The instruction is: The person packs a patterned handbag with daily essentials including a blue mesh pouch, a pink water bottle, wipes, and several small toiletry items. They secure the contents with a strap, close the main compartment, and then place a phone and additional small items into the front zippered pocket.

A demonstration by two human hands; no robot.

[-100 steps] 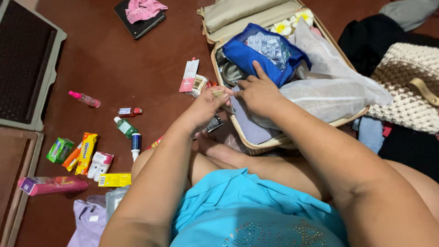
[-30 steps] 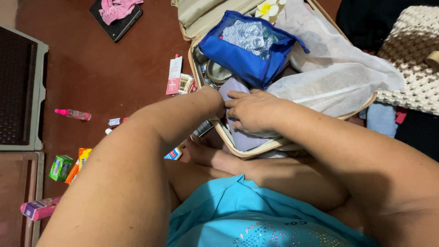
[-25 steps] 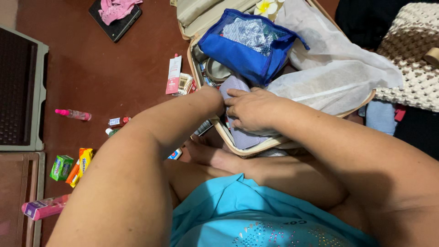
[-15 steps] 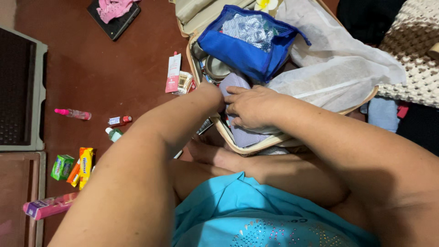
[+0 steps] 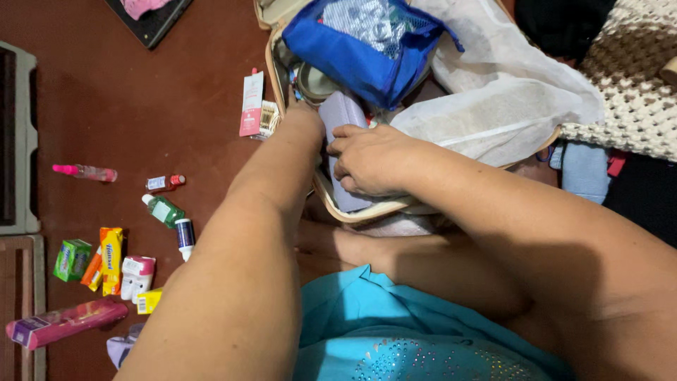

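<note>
Right hand [image 5: 370, 161] fingers lie curled on a lilac fabric pouch [image 5: 340, 116] inside the open beige suitcase [image 5: 367, 210]; left hand's fingers hidden, beside a flat pink packet [image 5: 251, 103]

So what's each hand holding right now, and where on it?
Right hand lies on the lilac pouch's middle in the suitcase; a closed grip can't be told. Left hand is hidden inside.
</note>
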